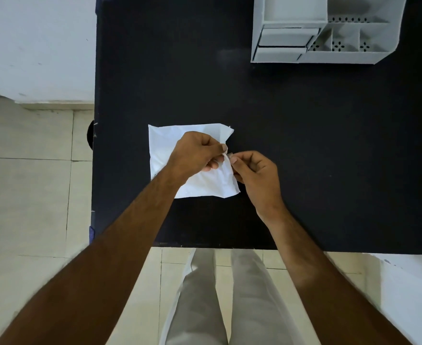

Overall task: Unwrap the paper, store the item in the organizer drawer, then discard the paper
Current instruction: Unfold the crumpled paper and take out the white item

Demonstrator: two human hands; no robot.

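A white sheet of paper [165,150] lies mostly spread out on the black table [304,145]. My left hand [196,151] rests over its middle and pinches a raised fold at the paper's right edge. My right hand [257,176] pinches the same fold from the right, thumb and forefinger closed on it. The wrapped item is hidden; I cannot make it out between the fingers. The white organizer [329,56] stands at the table's far right, with two closed drawers [287,37] on its left side and open compartments on its right.
The table's left edge runs near x 450 and its near edge sits just above my legs. Tiled floor lies to the left and below. A white surface [409,282] shows at the lower right.
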